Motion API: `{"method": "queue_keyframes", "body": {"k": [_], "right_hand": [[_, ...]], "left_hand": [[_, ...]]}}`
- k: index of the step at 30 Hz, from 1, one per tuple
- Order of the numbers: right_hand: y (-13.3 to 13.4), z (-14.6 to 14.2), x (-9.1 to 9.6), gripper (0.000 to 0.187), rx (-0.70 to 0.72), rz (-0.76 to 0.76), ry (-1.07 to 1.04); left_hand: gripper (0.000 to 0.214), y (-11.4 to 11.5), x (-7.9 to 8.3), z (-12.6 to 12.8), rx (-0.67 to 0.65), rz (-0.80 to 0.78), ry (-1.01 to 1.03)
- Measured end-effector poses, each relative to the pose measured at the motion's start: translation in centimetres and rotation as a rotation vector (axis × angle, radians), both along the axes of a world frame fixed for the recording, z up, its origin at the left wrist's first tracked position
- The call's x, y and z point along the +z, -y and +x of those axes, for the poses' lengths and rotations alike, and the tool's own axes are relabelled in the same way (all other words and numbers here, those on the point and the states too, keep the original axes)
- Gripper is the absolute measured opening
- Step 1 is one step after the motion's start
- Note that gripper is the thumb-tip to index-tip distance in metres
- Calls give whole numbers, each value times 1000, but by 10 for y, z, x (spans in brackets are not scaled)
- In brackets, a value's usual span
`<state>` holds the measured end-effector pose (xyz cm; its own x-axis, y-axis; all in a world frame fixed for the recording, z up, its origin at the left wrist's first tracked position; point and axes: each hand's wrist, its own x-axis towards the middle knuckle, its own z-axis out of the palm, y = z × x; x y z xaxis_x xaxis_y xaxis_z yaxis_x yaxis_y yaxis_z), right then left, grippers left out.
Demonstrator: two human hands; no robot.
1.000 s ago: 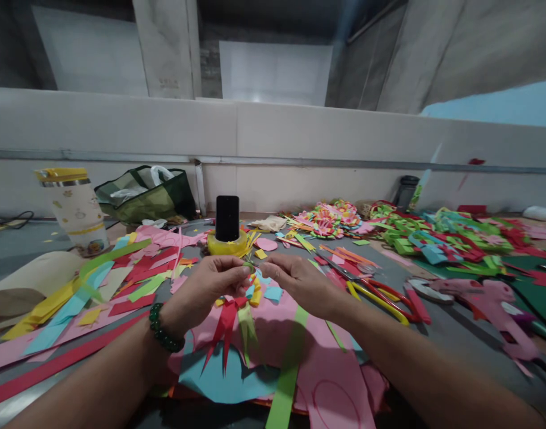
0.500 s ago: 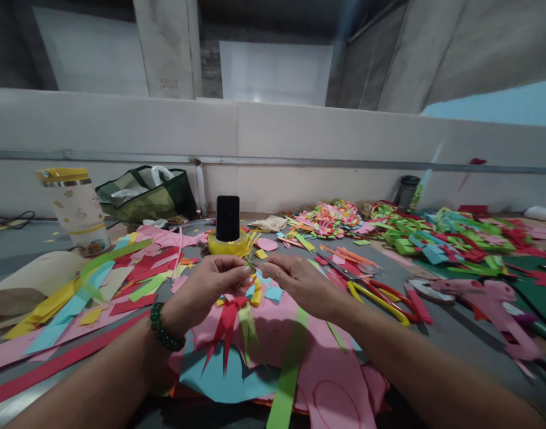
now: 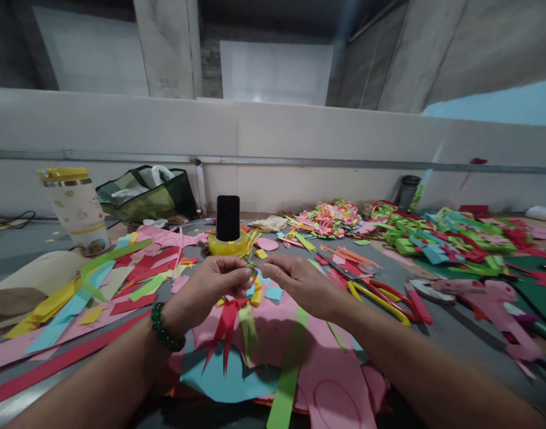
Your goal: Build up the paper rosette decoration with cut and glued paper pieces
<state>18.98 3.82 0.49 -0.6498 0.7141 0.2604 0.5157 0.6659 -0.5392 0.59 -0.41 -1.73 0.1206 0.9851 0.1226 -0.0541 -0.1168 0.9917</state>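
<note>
Two bare forearms reach in from the near edge, with no sleeves showing anywhere along them. The left hand point(image 3: 210, 289) has a bracelet point(image 3: 164, 329) of round, dark green, glossy beads around its wrist. The right hand point(image 3: 302, 283) and its wrist are bare. No rings or gloves show on either hand.

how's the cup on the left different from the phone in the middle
The cup is pale, patterned and round with a yellow lid; the phone is black, flat and plain. The cup stands on the table; the phone stands in a yellow tape roll. Both are upright.
</note>
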Motion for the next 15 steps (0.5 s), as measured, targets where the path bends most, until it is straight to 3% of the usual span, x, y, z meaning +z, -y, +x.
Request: {"method": "queue_keyframes", "body": {"k": [15], "right_hand": [[-2, 1, -1, 41, 4, -16, -8]], "left_hand": [[24, 0, 2, 0, -16, -9, -26]]}}
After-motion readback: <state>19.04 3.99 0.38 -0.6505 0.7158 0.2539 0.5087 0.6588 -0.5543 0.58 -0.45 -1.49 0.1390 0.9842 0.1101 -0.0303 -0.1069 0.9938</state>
